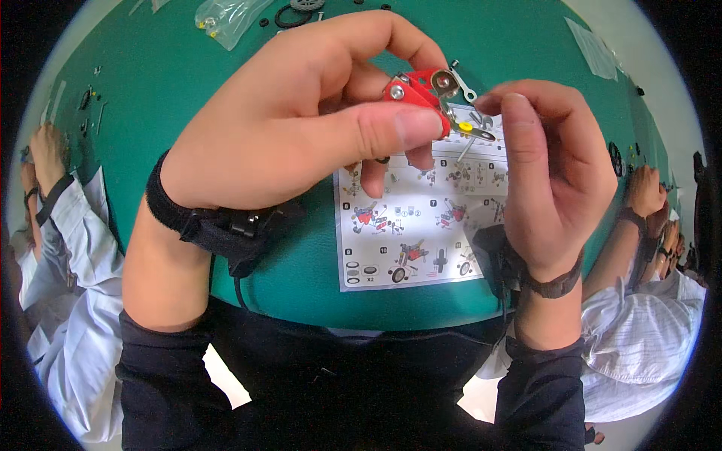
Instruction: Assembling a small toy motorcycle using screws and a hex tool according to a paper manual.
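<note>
My left hand (301,113) grips a small red metal model part (418,87) between thumb and fingers. Silver bolts and a bent silver bracket are fixed to it, and a yellow piece (466,127) sits on the strip that points right. Just beyond that strip's end, my right hand (556,165) is closed in a pinch, thumb against index finger; whatever it may hold is too small or hidden to make out. Below both hands lies a printed assembly sheet (353,283) with picture steps. A small silver spanner (468,92) shows behind the part, between my hands.
On the green table (173,105), a clear bag (226,21), a black tyre ring (289,18) and a grey wheel (307,4) lie at the far side. Another clear bag (591,46) rests far right. Co-workers' hands (47,154) are at the left and right edges.
</note>
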A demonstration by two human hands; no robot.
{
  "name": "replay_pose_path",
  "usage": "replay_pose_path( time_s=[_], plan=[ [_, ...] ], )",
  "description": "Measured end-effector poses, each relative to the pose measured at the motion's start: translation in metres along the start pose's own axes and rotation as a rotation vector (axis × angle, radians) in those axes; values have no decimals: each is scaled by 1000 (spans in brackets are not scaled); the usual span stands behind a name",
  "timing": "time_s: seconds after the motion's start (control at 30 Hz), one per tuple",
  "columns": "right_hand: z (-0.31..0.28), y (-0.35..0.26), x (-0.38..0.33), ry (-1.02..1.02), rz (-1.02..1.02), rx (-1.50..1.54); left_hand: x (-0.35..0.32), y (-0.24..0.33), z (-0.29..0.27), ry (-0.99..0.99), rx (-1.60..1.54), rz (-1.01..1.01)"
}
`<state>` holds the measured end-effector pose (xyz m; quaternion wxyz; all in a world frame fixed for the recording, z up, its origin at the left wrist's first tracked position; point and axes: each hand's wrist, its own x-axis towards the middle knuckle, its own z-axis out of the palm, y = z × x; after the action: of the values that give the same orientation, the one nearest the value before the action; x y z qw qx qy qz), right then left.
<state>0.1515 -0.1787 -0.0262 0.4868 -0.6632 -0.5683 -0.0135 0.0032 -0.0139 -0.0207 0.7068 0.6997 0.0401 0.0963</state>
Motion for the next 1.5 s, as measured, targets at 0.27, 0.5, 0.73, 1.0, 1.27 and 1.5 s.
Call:
replay_pose_path(
  time_s=[0.27,0.5,0.73,1.0,1.27,1.5],
  plan=[
    [-1,-5,4,-77,-10,-17,8,-3,-3,66,-197,-157],
    [0,-2,6,-218,93,12,12,-6,-3,57,-141,-172],
    [1,3,6,-244,10,5,9,-2,1,-14,-174,-239],
    [5,6,7,-197,-156,-28,8,-22,1,-71,-81,-57],
    [-6,-4,6,-162,153,172,9,-6,-2,-134,-125,-226],
    [-5,-6,9,-177,368,166,6,-4,0,-84,-126,-217]
  ],
)
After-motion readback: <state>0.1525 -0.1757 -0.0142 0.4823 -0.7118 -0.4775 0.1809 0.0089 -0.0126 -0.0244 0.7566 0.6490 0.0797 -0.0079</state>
